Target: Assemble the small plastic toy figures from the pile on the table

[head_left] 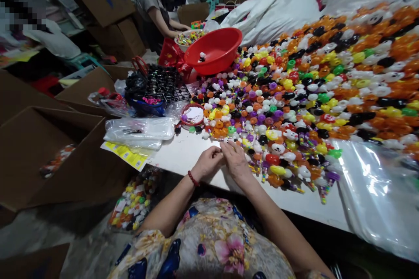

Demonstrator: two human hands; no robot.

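My left hand (207,164) is over the front edge of the white table (178,150), its fingers curled in a pinch and a bead bracelet round the wrist. Close against it, my right hand (236,163) has its fingers bent forward and pressed together, the tips meeting near the left fingers. Whatever lies between the two hands is too small and hidden to name. Just beyond them spreads a large heap of small plastic figures (278,148) in orange, white, black, yellow, green and purple, some on clear tubes with colourful bits inside.
Behind the heap stands a red basin (214,52). A small red round basket (192,115) sits nearer. Clear plastic bags (140,130) lie left and more bags (376,192) right. An open cardboard box (65,170) stands at the left. Another person (157,13) works at the back.
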